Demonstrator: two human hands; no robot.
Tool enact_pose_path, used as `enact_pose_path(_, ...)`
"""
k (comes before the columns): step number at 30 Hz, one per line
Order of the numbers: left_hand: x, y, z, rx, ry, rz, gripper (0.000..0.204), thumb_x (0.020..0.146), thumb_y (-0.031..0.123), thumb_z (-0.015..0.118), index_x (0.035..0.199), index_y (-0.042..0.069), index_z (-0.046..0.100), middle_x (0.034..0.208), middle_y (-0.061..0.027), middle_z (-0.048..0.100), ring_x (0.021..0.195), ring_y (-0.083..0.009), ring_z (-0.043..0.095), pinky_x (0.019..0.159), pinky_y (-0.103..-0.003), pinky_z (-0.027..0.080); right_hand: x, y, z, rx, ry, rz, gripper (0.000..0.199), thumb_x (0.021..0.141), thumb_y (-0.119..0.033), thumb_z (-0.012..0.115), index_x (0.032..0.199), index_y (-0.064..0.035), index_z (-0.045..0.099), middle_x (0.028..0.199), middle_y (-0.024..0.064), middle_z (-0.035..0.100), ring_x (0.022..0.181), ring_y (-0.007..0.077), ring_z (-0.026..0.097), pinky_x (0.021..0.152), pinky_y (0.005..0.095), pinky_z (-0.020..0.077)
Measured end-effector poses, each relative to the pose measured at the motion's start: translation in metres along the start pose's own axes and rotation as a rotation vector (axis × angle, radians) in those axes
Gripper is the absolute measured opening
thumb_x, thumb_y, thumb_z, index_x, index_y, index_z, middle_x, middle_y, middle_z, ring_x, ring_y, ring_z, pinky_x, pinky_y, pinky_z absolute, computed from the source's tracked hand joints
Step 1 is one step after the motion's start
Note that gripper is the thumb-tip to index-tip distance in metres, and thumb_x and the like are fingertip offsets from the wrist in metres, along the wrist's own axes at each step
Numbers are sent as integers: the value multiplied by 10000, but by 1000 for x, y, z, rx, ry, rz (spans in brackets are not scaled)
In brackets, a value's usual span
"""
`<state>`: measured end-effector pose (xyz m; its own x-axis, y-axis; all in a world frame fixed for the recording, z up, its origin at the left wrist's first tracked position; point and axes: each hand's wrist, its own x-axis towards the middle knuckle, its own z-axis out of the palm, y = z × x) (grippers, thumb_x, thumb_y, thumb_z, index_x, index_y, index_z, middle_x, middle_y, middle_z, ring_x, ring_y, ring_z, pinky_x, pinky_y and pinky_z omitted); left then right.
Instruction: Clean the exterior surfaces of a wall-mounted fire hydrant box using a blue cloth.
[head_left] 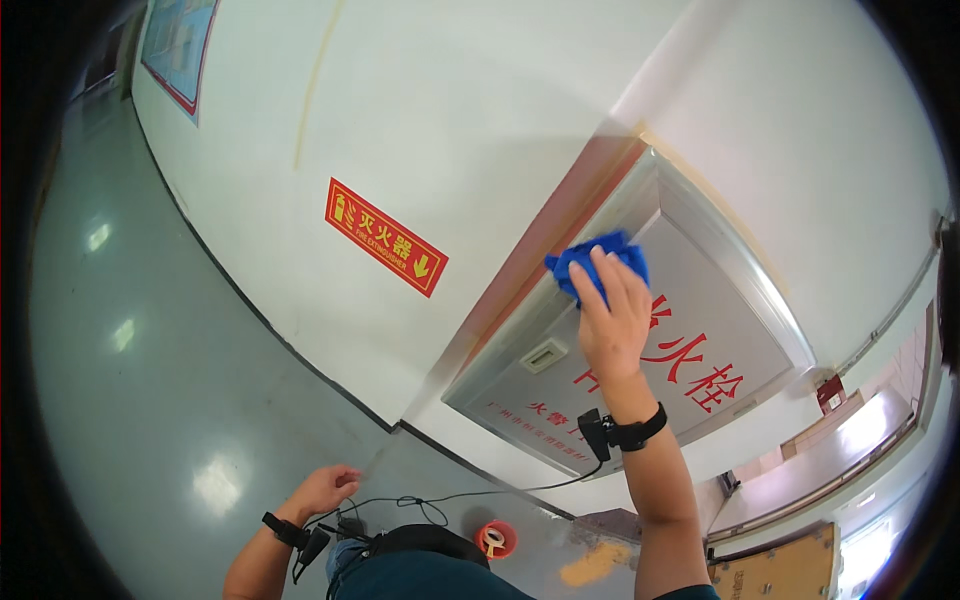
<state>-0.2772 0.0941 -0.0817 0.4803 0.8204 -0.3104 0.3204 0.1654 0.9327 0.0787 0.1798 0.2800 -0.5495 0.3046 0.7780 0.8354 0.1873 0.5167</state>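
My right hand (614, 318) is raised and closed on a crumpled blue cloth (618, 250). It presses the cloth against the upper left part of the silver frame of a wall cabinet (690, 250). This cabinet has a grey door with red characters and a small recessed latch (543, 356). My forearm covers part of the lettering. Down at my side, away from the wall, hangs my left hand (328, 490), its fingers loosely curled together with nothing visible in them. Both wrists wear black straps with small devices, joined by a thin black cable (470, 494).
A red sign (387, 237) is fixed to the white wall left of the cabinet. An orange-red bucket (496, 540) with a roll-shaped item inside stands on the grey floor (200, 400) near me. At lower right are a yellowish board (780, 570) and a yellow floor patch (596, 564).
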Motion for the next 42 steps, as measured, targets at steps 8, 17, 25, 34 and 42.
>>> enact_pose_path(8, 3, -2, 3, 14, -3, -15, 321, 924, 161, 625, 1211, 18, 607, 1086, -107, 689, 995, -177, 646, 882, -307, 507, -21, -2, 18, 56, -101, -3, 423, 740, -29, 606, 1138, -157, 672, 1253, 78, 611, 1139, 253, 571, 966, 403, 448)
enact_pose_path(17, 9, -19, 4, 29, 24, -5, 343, 903, 205, 634, 1190, 18, 633, 1043, -111, 708, 945, -184, 671, 844, -307, 518, -14, 3, -2, 28, -156, -39, 448, 754, -50, 589, 1181, -174, 644, 1271, 81, 596, 1162, 241, 564, 995, 401, 435)
enact_pose_path(25, 22, -19, 5, 45, -38, -19, 335, 919, 129, 641, 1213, -25, 596, 1062, -86, 692, 983, -147, 643, 881, -286, 500, -4, 33, -8, 55, -14, 64, 419, 740, -57, 622, 1144, -159, 657, 1279, 79, 593, 1155, 251, 554, 990, 395, 433)
enact_pose_path(34, 7, 62, 20, 374, -96, 35, 469, 936, 331, 593, 1256, -12, 594, 1210, -210, 640, 1146, -315, 599, 963, -400, 465, -44, 89, -67, -100, 105, 192, 422, 675, -17, 648, 1075, -147, 691, 1247, 84, 616, 1118, 277, 581, 948, 408, 457)
enact_pose_path(42, 19, 55, 31, 365, -144, 40, 493, 943, 362, 580, 1292, 14, 573, 1246, -200, 625, 1163, -319, 592, 972, -395, 462, -123, 133, -115, -330, 275, 471, 440, 720, -32, 651, 1155, -100, 661, 1290, 135, 584, 1157, 333, 541, 994, 441, 417)
